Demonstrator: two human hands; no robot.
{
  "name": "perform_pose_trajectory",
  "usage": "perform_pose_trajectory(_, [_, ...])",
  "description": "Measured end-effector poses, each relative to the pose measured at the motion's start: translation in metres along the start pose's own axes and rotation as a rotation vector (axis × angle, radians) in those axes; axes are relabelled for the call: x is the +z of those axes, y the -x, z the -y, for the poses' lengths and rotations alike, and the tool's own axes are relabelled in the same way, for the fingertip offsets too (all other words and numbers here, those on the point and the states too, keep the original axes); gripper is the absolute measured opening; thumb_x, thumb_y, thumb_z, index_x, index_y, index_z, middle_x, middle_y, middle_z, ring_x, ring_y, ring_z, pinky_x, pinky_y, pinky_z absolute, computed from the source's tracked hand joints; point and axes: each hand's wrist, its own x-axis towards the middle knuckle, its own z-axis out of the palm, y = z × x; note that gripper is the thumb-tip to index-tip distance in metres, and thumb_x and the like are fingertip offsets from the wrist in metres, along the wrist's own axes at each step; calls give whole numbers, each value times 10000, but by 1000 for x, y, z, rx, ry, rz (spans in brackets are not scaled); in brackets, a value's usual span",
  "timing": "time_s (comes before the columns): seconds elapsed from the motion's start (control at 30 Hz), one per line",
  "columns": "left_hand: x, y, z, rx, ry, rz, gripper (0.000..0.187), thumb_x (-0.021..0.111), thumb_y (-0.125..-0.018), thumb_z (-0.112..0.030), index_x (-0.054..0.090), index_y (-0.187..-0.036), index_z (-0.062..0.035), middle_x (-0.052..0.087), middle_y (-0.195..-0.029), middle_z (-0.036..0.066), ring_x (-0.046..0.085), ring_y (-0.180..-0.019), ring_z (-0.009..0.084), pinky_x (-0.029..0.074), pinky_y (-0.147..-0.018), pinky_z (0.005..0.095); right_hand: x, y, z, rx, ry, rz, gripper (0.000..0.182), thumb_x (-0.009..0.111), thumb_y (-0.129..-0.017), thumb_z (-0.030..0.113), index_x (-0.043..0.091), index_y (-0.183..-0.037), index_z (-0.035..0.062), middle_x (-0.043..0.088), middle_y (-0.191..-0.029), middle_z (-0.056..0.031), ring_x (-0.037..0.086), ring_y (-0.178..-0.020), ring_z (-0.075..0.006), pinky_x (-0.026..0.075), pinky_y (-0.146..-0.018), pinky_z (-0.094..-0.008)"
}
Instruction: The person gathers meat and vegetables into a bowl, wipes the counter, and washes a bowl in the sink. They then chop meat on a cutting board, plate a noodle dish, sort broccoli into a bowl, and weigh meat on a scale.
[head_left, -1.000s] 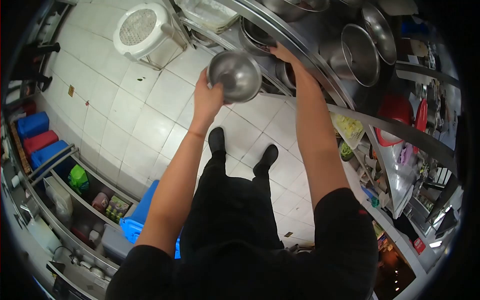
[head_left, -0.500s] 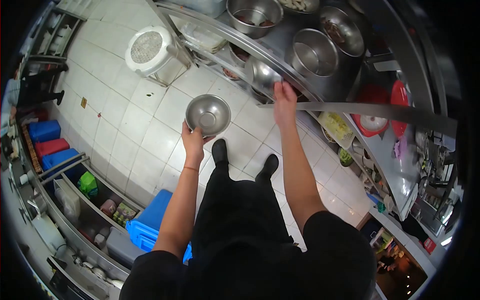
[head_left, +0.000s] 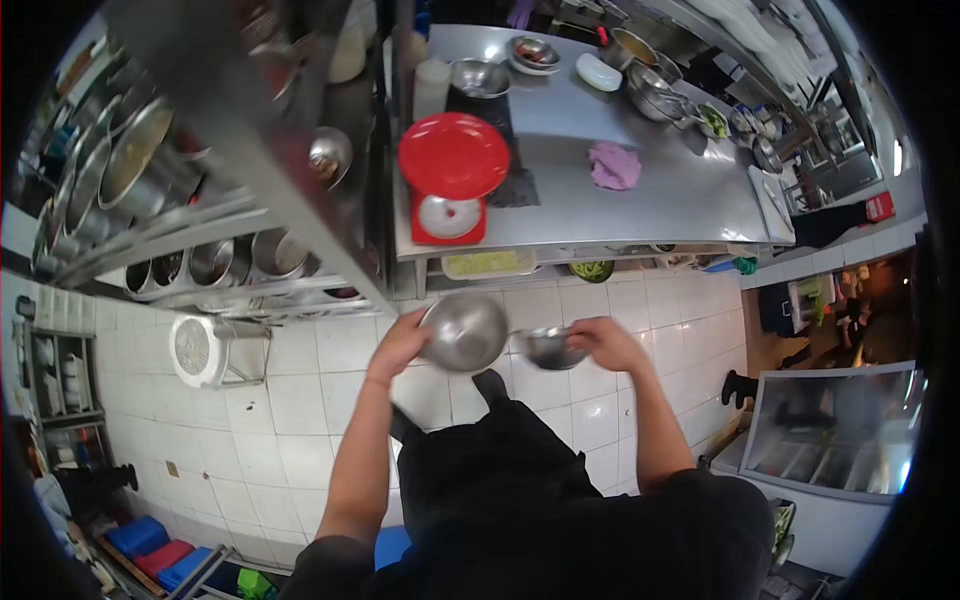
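My left hand is closed on the rim of a wide stainless steel mixing bowl, tilted so its inside faces me. To the right, my right hand grips a smaller metal bowl by its edge. That bowl is blurred by motion, and its inside is mostly hidden. Both bowls hang over the tiled floor in front of my body, close to each other. Nothing shows inside the wide bowl.
A steel worktable stands ahead, carrying a red scale with a red plate and a purple cloth. Left is a metal rack with several pots. A white stool stands on the floor; a glass-topped cabinet is at right.
My view has turned right, from the rack towards the worktable. My right hand has come away from the shelf with the smaller bowl. The wide bowl stays in my left hand.
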Motion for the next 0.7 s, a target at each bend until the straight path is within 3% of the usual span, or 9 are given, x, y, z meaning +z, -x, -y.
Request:
perform_pose_trajectory(0.03, [34,-24,-23,120,21,-39,451,537,-750,-31,607,-1194,6,642,-939,49,585,-752,107,456,-624,217,-33,19,12,62,54,-114,129,613,-876,104,653,-933,-4,644,-766,-156,591,-692,-261,480,-674,-351])
perform_pose_trajectory(0.07, [62,-47,-51,240,-98,-84,428,520,-801,-63,575,-1220,3,636,-928,70,590,-731,127,509,-566,291,-57,33,6,63,64,-242,121,617,-874,101,641,-912,-11,638,-752,-154,581,-676,-254,473,-656,-344])
perform_pose_trajectory(0.23, [160,-156,-129,342,93,-406,425,540,-829,-43,483,-1239,52,594,-1106,205,670,-890,275,619,-626,366,-127,63,-15,76,79,-444,110,629,-871,85,629,-896,-22,627,-739,-156,574,-666,-231,462,-633,-336])
perform_pose_trajectory(0.4, [169,-245,-221,367,623,-542,382,526,-826,-1,438,-1189,80,554,-1113,209,638,-879,300,623,-639,427,-127,59,-60,12,10,-433,99,648,-866,65,635,-890,-30,639,-764,-153,576,-660,-211,459,-623,-329])
perform_pose_trajectory(0.47, [141,-304,-255,440,582,-640,369,528,-854,-12,446,-1211,37,555,-1169,164,629,-944,279,611,-654,388,-117,59,-61,-4,-30,-419,90,649,-860,60,638,-880,-27,638,-771,-158,585,-666,-235,464,-630,-341])
perform_pose_trajectory(0.53, [130,-327,-285,517,662,-895,352,567,-839,-43,512,-1176,42,607,-1108,173,662,-820,284,599,-620,383,-110,55,-62,-15,-72,-399,81,650,-853,55,642,-871,-24,638,-778,-163,593,-672,-259,469,-636,-352])
perform_pose_trajectory(0.57, [128,-323,-286,517,661,-903,352,567,-839,-43,512,-1176,42,607,-1108,173,662,-820,284,599,-620,383,-106,52,-63,-80,-39,-363,75,644,-849,53,643,-870,-19,632,-776,-168,598,-693,-293,474,-650,-369])
perform_pose_trajectory(0.63, [113,-297,-288,467,669,-534,219,515,-896,-68,552,-1103,-3,603,-1024,151,654,-815,276,598,-673,382,-90,42,-61,-157,-4,-306,70,639,-844,52,644,-868,-13,626,-775,-172,602,-714,-327,479,-665,-385])
perform_pose_trajectory(0.7, [113,-244,-248,464,334,-229,225,542,-913,-180,566,-1072,-24,622,-919,124,660,-751,235,568,-609,373,-68,26,-56,-190,-27,-202,60,627,-838,55,641,-846,-2,611,-754,-171,581,-734,-378,474,-674,-423])
